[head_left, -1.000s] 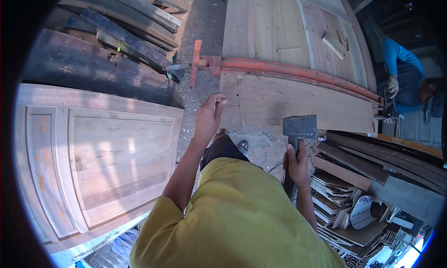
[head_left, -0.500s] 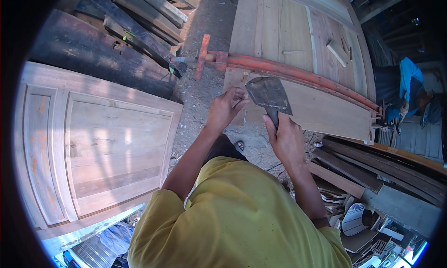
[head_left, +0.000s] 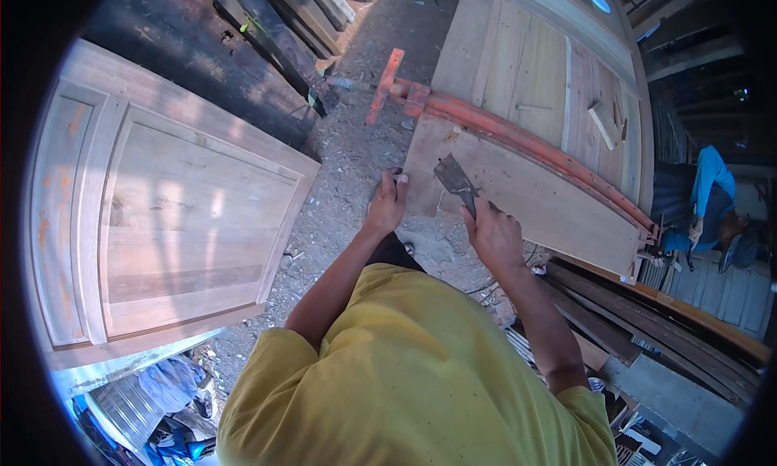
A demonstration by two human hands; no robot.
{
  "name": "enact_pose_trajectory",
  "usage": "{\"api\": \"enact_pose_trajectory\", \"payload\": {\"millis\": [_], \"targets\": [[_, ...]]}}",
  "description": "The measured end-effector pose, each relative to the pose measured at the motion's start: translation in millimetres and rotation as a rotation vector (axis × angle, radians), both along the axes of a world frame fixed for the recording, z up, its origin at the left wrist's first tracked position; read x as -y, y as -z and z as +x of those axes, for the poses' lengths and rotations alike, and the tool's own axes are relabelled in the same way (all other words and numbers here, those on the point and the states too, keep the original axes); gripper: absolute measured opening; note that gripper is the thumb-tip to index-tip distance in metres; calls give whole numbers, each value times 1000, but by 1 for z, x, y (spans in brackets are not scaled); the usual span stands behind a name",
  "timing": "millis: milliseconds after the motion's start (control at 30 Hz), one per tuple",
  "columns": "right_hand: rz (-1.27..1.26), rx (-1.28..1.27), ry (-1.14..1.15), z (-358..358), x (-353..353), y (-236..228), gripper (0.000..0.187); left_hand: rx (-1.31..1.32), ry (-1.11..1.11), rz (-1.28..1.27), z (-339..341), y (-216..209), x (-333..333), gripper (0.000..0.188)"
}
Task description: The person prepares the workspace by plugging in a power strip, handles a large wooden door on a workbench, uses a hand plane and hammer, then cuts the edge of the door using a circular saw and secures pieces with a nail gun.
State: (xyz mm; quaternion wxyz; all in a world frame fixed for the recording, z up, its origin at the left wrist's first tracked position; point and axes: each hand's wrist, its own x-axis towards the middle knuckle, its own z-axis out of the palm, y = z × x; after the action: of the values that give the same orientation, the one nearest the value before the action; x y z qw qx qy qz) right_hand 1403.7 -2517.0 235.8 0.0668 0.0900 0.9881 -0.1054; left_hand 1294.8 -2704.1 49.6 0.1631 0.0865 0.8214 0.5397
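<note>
My right hand [head_left: 495, 235] is wrapped round the short handle of a dark flat-bladed tool [head_left: 455, 175]. The blade points up and to the left, over a wide pale board [head_left: 518, 187]; whether it touches the wood I cannot tell. Beside the board's left end is my left hand [head_left: 387, 205], thumb up and fingers curled in. What those fingers hold, if anything, is hidden. Along the board's far side runs a long orange-red bar clamp [head_left: 518, 142], its crosspiece and screw sticking out to the left.
Beyond the clamp lies a panelled wooden door [head_left: 530, 69] with loose offcuts [head_left: 603, 124] on it. Another door panel [head_left: 190, 223] rests at the left. Dark planks [head_left: 639, 304] are stacked at the right, where a person in blue [head_left: 714, 191] bends over. Chips litter the ground.
My left hand has drawn back from above the board to beside its end. The tool has turned, so its blade looks narrower. The whole view has shifted and tilted slightly.
</note>
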Motion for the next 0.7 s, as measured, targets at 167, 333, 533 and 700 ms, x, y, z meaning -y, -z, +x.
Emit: {"api": "enact_pose_trajectory", "payload": {"millis": [167,333,533,700], "targets": [[-239,-258,123,-19,1,-73,30,31,32,5,2,-2,7,44],[-183,-521,64,0,4,-27,29,33,49,-8,1,-2,0,43],[-123,-69,139,-4,5,-36,30,-43,44,6,12,8,12,40],[-198,-648,17,-1,16,-47,30,-29,58,-1,2,3,7,39]]}}
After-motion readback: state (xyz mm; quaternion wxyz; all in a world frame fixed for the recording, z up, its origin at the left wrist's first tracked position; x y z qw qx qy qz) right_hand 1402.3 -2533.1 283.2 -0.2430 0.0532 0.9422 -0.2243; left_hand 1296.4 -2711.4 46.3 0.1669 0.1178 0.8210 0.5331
